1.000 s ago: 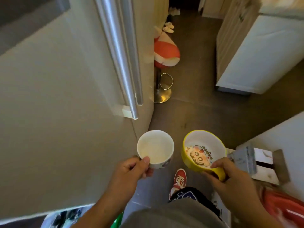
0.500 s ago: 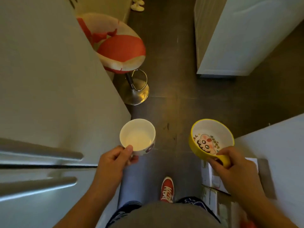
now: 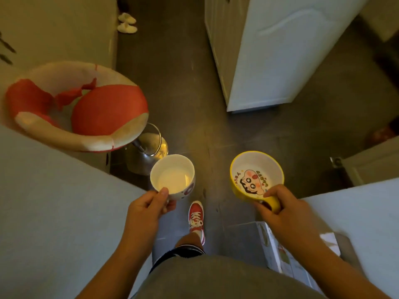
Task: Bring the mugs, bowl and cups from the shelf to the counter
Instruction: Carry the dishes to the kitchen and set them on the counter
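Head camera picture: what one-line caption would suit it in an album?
Walking down a dark-floored passage, left hand carrying a white cup, right hand a yellow bowl, past a red stool.

We wear a grey top [image 3: 216,279] and dark shorts [image 3: 179,253] edged with thin white stripes at the hem. Our forearms are bare, with no sleeves showing. On the one visible foot we have a red sneaker [image 3: 196,219] with white laces.
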`<state>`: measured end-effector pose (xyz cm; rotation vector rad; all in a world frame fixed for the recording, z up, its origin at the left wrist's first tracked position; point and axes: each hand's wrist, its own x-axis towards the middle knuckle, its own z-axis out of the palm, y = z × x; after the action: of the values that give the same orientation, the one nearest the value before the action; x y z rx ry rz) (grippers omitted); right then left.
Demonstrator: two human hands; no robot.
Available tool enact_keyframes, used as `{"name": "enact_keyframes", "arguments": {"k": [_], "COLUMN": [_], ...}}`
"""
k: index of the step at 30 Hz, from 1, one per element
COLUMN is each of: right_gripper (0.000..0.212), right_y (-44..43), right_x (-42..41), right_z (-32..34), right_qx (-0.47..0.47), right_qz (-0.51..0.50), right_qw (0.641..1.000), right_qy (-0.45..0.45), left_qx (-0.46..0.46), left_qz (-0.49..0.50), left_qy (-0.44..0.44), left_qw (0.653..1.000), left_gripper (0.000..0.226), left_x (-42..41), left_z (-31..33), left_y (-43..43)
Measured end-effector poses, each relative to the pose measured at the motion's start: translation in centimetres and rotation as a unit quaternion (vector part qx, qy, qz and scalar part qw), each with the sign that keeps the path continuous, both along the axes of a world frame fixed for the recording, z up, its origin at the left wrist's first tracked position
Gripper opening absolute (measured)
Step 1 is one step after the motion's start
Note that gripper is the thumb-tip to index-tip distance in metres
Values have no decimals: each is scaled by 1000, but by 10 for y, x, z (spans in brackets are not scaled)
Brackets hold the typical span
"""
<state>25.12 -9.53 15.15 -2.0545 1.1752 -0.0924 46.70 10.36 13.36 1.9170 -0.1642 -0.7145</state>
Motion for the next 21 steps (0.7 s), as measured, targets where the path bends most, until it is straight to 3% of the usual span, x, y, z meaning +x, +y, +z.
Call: {"name": "enact_keyframes", "arguments": {"k": [4, 8, 21], "right_gripper": [28, 28, 27], "right_y": [-36, -65, -213], "right_x": [20, 19, -7], "right_z": [4, 8, -21], "right_qx": [14, 14, 26], "right_qz": [-74, -161, -367], "right_qw": [997, 987, 930], "right_qy": [13, 24, 26], "left_qx": [-11, -24, -68], "left_qz": [-81, -172, -343], "left_qy": [12, 21, 33], "left_qw": [997, 985, 936], "left_gripper": [43, 30, 40], "left_x": [50, 80, 76], "left_z": [6, 22, 23], "left_y": [-72, -156, -449]}}
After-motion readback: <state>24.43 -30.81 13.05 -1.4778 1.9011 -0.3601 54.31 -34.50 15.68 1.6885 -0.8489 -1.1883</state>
